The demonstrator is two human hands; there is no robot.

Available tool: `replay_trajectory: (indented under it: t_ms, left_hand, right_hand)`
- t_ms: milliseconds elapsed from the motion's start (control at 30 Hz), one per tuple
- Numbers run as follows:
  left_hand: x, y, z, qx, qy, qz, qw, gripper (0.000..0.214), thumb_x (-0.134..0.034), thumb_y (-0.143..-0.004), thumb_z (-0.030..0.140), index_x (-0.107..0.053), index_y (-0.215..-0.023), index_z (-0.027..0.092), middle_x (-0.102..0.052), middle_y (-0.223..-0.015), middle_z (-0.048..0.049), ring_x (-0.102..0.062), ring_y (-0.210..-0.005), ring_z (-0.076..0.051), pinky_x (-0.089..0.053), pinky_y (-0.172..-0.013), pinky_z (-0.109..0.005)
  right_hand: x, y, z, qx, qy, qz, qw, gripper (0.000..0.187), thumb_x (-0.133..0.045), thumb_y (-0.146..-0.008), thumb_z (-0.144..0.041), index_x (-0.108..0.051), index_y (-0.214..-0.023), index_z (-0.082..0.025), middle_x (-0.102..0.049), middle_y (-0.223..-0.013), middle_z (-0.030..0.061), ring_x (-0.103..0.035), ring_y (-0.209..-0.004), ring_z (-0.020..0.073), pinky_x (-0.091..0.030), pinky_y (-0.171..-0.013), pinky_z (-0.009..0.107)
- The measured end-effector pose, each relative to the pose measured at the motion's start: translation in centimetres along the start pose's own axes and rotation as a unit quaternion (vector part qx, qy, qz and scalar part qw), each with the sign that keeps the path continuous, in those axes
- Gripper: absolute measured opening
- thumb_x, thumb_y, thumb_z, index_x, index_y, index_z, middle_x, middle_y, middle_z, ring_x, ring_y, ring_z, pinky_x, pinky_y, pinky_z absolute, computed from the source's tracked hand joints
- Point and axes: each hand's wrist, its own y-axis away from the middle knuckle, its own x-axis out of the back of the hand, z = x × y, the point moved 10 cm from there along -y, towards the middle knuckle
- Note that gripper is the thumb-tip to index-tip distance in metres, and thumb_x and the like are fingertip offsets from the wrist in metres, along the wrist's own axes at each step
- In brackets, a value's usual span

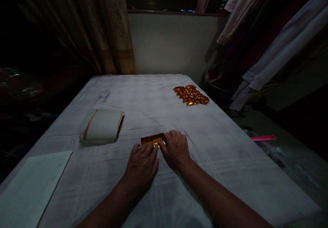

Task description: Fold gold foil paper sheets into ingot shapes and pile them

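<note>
A small piece of gold foil paper lies on the cloth-covered table in front of me, its near edge folded over and shiny. My left hand rests on its near left part, fingers stretched out flat over the edge and thumb apart. At the right end, my right hand has its fingers curled and its thumb on the foil, holding it down. My fingers cover part of the near edge.
A pile of folded gold foil pieces sits at the far right. Left of my hands is a thick pale folded bundle; a white sheet lies at the near left. Clothes hang at the right, beyond the table.
</note>
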Motion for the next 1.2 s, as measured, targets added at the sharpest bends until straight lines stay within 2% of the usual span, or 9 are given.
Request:
replay_trajectory:
  t_ms: [267,467,600,800,1200]
  left_hand:
    - [-0.3,-0.5,0.6,0.005,-0.024,-0.029,0.999,0.036,-0.049,-0.096,0.024,-0.062,-0.129,0.018,-0.068,-0.115,-0.01,-0.059,-0.102,-0.028,-0.037,-0.099,-0.048]
    - [-0.4,-1.0,0.9,-0.002,-0.019,-0.019,1.0,0.04,-0.049,-0.096,0.024,-0.062,-0.133,0.019,-0.067,-0.113,-0.0105,-0.058,-0.1,-0.028,-0.039,-0.093,-0.048]
    - [-0.3,-0.9,0.8,-0.001,-0.024,-0.007,1.0,0.041,-0.05,-0.096,0.024,-0.061,-0.135,0.02,-0.067,-0.115,-0.0092,-0.058,-0.102,-0.027,-0.037,-0.098,-0.048]
    - [-0.1,-0.9,0.8,0.007,-0.019,-0.012,1.0,0.038,-0.052,-0.095,0.023,-0.062,-0.131,0.022,-0.068,-0.114,-0.0078,-0.059,-0.104,-0.027,-0.035,-0.102,-0.05]
    - [1.1,2.4,-1.5,-0.014,-0.038,-0.017,0.999,0.04,-0.039,-0.101,0.027,-0.063,-0.133,0.02,-0.068,-0.133,-0.0074,-0.06,-0.117,-0.027,-0.032,-0.107,-0.049]
  right_hand:
    - [-0.4,0.0,1.3,-0.046,0.031,-0.049,0.997,0.02,-0.047,-0.104,-0.028,-0.064,-0.1,-0.018,-0.065,-0.104,0.0107,-0.055,-0.098,0.0258,-0.032,-0.08,0.037]
    - [-0.1,0.1,1.4,-0.044,0.024,-0.018,0.999,0.017,-0.048,-0.103,-0.025,-0.063,-0.098,-0.019,-0.066,-0.1,0.009,-0.055,-0.094,0.0248,-0.032,-0.079,0.037]
    - [0.2,0.1,1.2,-0.034,-0.002,0.005,0.999,0.019,-0.057,-0.099,-0.036,-0.063,-0.093,-0.019,-0.065,-0.097,0.0079,-0.055,-0.094,0.0251,-0.032,-0.08,0.037]
    - [0.0,0.2,0.7,-0.022,-0.005,0.006,1.0,0.015,-0.057,-0.1,-0.032,-0.062,-0.093,-0.02,-0.065,-0.098,0.0075,-0.054,-0.094,0.0243,-0.03,-0.079,0.037]
    - [0.0,0.3,0.6,-0.015,0.002,0.001,1.0,0.014,-0.054,-0.101,-0.031,-0.064,-0.097,-0.021,-0.065,-0.099,0.0086,-0.055,-0.094,0.0249,-0.031,-0.078,0.037]
